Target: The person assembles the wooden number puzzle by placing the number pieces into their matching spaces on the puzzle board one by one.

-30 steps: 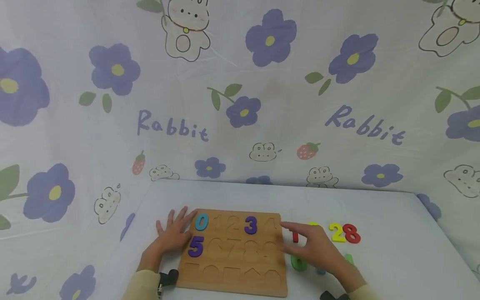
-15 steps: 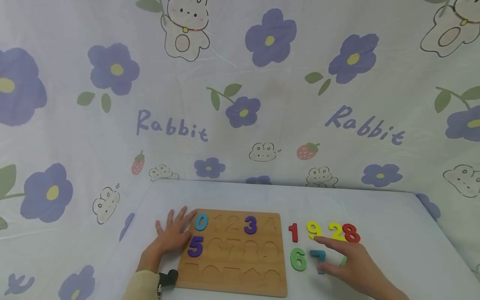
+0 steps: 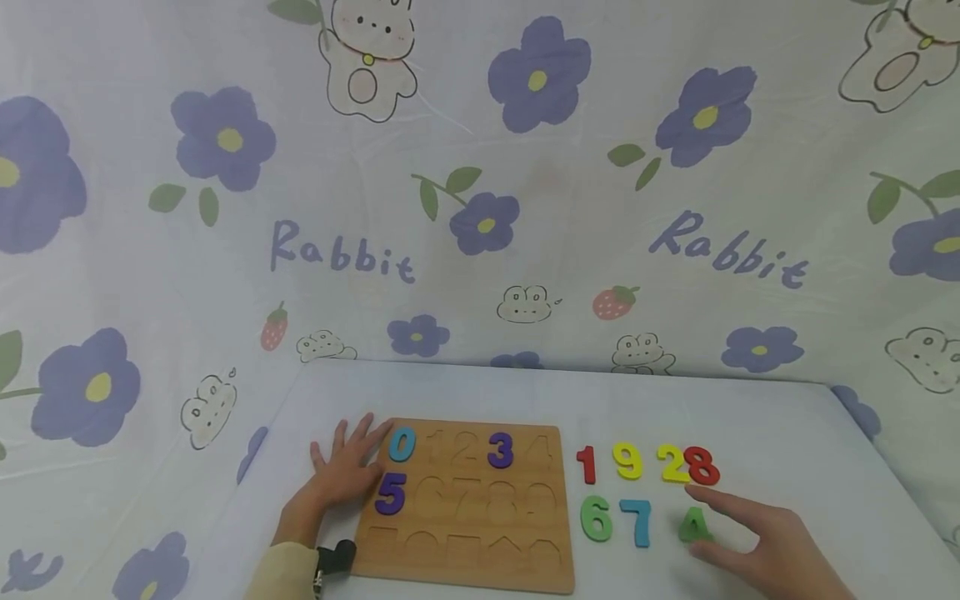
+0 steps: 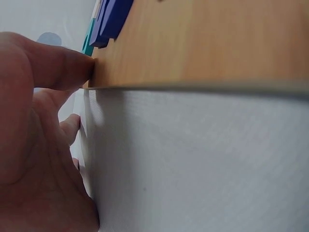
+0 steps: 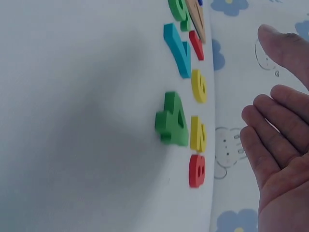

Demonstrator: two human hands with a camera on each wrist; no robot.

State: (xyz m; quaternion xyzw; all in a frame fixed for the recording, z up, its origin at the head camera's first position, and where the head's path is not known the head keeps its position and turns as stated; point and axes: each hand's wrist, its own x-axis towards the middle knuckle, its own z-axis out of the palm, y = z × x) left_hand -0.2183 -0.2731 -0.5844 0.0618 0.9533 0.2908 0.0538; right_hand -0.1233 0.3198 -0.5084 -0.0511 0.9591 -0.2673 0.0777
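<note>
On the table lies a wooden number board (image 3: 465, 554), its slots holding a light blue 0 (image 3: 402, 444), a purple 3 (image 3: 500, 451) and a purple 5 (image 3: 391, 494). At its left edge my left hand (image 3: 343, 468) rests with fingers spread, the thumb touching the board (image 4: 193, 43). My right hand (image 3: 772, 533) is above the table at the right, thumb and index finger apart on either side of the green 4 (image 3: 695, 526). In the right wrist view the green 4 (image 5: 173, 121) stands clear of the fingers (image 5: 280, 121), nothing between them.
Between the board and my right hand lie a red 1 (image 3: 587, 465), yellow 9 (image 3: 627, 461), green 6 (image 3: 596, 518) and blue 7 (image 3: 637, 523). A yellow 2 (image 3: 673, 464) touches or overlaps a red 8 (image 3: 702, 466). Behind the table hangs a flowered cloth (image 3: 360, 183).
My right hand has moved right from the board's right edge, over the loose numbers, to the green 4. The left hand and the board have stayed put.
</note>
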